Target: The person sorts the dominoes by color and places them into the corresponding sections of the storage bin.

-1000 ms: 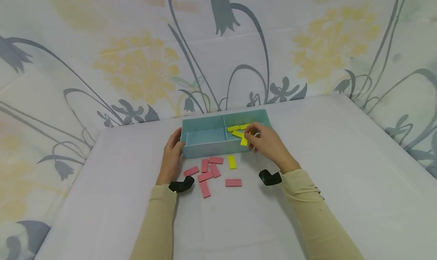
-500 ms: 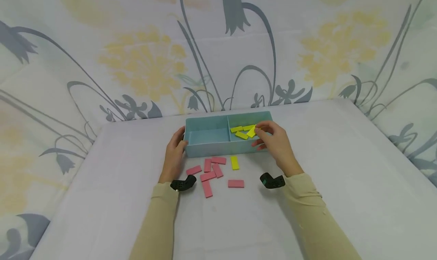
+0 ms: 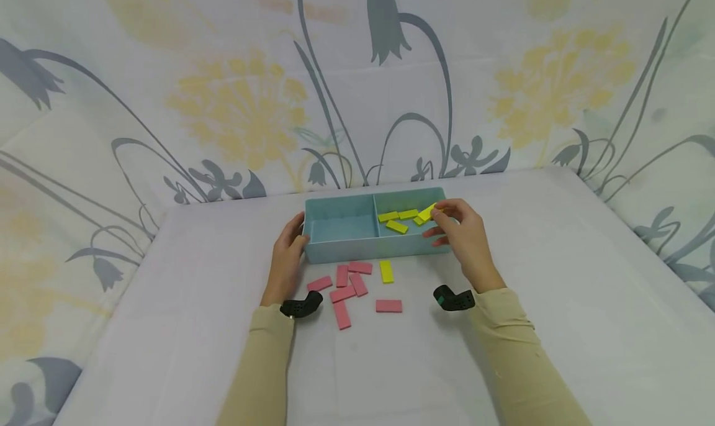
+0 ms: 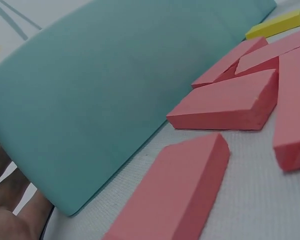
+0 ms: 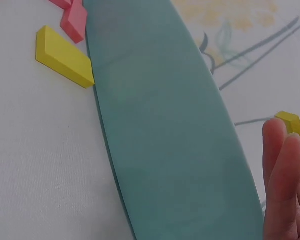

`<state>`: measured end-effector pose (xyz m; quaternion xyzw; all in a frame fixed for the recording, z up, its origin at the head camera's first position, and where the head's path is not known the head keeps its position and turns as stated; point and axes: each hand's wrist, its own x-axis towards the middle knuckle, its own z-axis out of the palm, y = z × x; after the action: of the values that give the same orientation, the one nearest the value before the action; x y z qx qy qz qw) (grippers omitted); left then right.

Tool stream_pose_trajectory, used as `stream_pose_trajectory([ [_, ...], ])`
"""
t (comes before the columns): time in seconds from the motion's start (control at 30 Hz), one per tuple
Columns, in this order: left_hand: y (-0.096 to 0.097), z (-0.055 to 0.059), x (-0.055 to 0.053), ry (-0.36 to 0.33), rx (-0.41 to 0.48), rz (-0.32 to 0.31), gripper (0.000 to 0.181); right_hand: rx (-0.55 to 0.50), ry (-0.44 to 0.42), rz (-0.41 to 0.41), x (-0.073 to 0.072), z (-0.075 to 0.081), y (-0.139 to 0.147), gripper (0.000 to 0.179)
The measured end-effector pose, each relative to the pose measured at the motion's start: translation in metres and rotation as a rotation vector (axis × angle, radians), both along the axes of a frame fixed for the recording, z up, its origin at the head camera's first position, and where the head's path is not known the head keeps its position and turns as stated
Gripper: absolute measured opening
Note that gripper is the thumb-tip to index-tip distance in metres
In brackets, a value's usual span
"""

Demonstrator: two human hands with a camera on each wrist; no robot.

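A light blue two-compartment box (image 3: 341,250) stands on the white cloth. My left hand (image 3: 286,258) grips its left end, thumb at the front corner and fingers along the side. Over the right compartment my right hand (image 3: 465,240) pinches a yellow block (image 3: 428,212), which also shows between the fingers in the right wrist view. Several yellow blocks (image 3: 397,226) lie in that compartment; one is partly hidden under the held block. The left compartment (image 3: 343,227) has a bare floor. Another yellow block (image 3: 386,272) lies on the cloth before the box.
Several pink blocks (image 3: 343,294) lie loosely grouped in front of the box, some touching. One pink block (image 3: 388,306) sits apart to their right. Behind the box rises a flower-patterned cloth (image 3: 346,103). A black wrist camera (image 3: 454,299) juts inward from the right wrist.
My right hand has carried the yellow block from above the box's front wall rightward over the right compartment. My left hand keeps its grip on the box. The head view has shifted slightly.
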<state>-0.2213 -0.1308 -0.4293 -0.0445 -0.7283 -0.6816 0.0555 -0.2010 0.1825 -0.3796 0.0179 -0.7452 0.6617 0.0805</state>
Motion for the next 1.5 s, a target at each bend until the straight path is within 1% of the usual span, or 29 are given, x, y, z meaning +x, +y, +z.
stream_pose_trajectory([
  [0.13,-0.002,-0.003,-0.001,0.009,-0.011,0.005,0.047,0.015,-0.005,0.001,-0.001,0.000,0.003,0.034],
  [0.2,-0.004,-0.005,-0.002,0.004,0.005,0.012,0.047,0.019,-0.013,0.010,-0.001,0.000,0.004,0.034],
  [0.4,-0.004,-0.008,0.002,-0.043,0.046,0.040,0.047,0.048,-0.040,0.021,-0.002,-0.002,0.006,0.034],
  [0.57,0.000,-0.008,0.001,-0.021,0.075,0.035,0.047,0.076,-0.015,0.009,-0.003,-0.002,0.012,0.034],
  [0.73,0.002,-0.010,0.001,-0.028,0.063,0.033,0.046,0.101,-0.022,-0.006,-0.002,-0.002,0.017,0.034],
  [0.93,0.002,-0.007,0.000,-0.022,0.047,0.030,0.046,0.095,-0.046,-0.008,-0.001,-0.002,0.020,0.036],
  [1.17,0.003,-0.003,0.000,-0.031,0.053,0.033,0.045,0.091,-0.089,0.029,0.001,-0.002,0.022,0.035],
  [1.5,0.003,-0.003,0.000,-0.041,0.041,0.036,0.045,0.114,-0.116,0.031,-0.001,-0.004,0.021,0.036],
])
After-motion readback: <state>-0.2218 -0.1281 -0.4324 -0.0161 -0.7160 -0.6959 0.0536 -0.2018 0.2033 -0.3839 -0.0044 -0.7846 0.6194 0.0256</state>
